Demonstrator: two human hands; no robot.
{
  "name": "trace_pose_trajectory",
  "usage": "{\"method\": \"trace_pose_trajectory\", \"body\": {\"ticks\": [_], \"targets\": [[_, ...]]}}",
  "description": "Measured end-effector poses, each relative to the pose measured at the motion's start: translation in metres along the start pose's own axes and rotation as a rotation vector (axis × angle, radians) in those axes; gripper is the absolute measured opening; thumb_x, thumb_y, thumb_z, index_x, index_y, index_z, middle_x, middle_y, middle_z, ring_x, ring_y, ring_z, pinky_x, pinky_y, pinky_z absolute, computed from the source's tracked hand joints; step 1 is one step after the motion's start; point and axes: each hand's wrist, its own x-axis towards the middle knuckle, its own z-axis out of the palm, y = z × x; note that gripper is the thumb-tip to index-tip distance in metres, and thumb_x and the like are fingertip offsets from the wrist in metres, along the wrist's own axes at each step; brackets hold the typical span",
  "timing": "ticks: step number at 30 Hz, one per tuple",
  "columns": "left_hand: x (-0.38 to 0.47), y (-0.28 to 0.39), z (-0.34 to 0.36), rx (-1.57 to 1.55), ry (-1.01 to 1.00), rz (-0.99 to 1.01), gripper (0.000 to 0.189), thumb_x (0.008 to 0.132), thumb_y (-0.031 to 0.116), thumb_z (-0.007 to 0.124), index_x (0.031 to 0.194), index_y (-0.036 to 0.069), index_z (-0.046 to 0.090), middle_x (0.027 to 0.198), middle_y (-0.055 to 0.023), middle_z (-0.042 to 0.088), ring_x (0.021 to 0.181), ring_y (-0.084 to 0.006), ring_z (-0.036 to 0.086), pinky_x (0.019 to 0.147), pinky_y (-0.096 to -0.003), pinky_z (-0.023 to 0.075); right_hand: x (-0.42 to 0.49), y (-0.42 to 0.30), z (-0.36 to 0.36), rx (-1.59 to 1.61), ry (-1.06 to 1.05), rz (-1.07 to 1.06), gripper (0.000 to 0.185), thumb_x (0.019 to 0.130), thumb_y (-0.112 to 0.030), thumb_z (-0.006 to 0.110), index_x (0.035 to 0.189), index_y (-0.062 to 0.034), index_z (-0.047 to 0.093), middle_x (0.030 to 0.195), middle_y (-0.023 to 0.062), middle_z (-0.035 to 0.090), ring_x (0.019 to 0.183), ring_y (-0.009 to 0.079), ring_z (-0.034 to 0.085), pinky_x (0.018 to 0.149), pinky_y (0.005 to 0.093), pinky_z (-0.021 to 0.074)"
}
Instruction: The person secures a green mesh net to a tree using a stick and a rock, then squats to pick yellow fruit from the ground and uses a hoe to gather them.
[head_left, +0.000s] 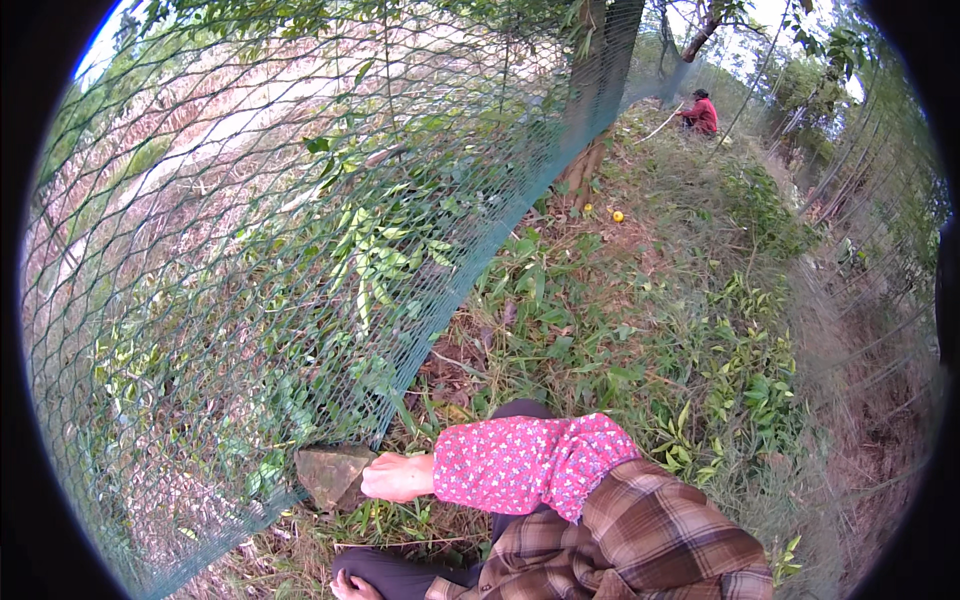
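Note:
My right hand, in a pink flowered oversleeve, reaches across to the right edge of a large brown stone. Its fingers are curled against the stone, their tips hidden. The stone sits against the lower edge of a green mesh net, close to the ground. My left hand is partly in view at the bottom, by my dark-trousered leg; most of it is cut off by the frame, and what it holds cannot be seen.
Flat green pods hang among vines behind the net. A tree trunk rises ahead, with a yellow fruit on the ground near it. Farther off, a person in red is low in the grass. Leafy shoots grow at the right.

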Motion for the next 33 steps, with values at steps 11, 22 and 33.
{"method": "trace_pose_trajectory", "body": {"ticks": [11, 22, 33], "targets": [[0.002, -0.022, 0.027, -0.119, -0.083, 0.017, 0.034, 0.074, 0.002, 0.054, 0.107, 0.005, 0.058, 0.104, -0.0185, 0.054, 0.095, -0.0367, 0.052, 0.083, -0.0446, 0.0425, -0.003, 0.028, -0.048, -0.043, -0.148, 0.319, 0.01, 0.076, 0.0, 0.051, 0.078, -0.0008, 0.06, 0.07, 0.0135, 0.059, 0.066, 0.0258, 0.061, 0.056, 0.0381, 0.0506], [0.03, 0.0, 0.019, -0.128, -0.242, 0.252, 0.05, 0.074, 0.005, 0.054, 0.123, 0.004, 0.047, 0.121, -0.0163, 0.05, 0.112, -0.0333, 0.046, 0.095, -0.044, 0.0354, -0.207, 0.062, -0.131, 0.113, 0.309, 0.794, 0.012, 0.071, -0.007, 0.057, 0.078, 0.0005, 0.063, 0.067, 0.0127, 0.062, 0.059, 0.0217, 0.063, 0.058, 0.0328, 0.0497], [0.128, 0.12, 0.106, 0.167, -0.357, 0.439, 0.072, 0.075, 0.008, 0.061, 0.139, 0.013, 0.028, 0.144, -0.0175, 0.024, 0.13, -0.0364, 0.028, 0.1, -0.0476, 0.0305, -0.318, 0.076, -0.047, -0.011, 0.257, 0.959, 0.018, 0.078, -0.016, 0.061, 0.094, -0.0072, 0.066, 0.078, 0.0081, 0.067, 0.078, 0.0239, 0.064, 0.071, 0.0353, 0.0496]]}}
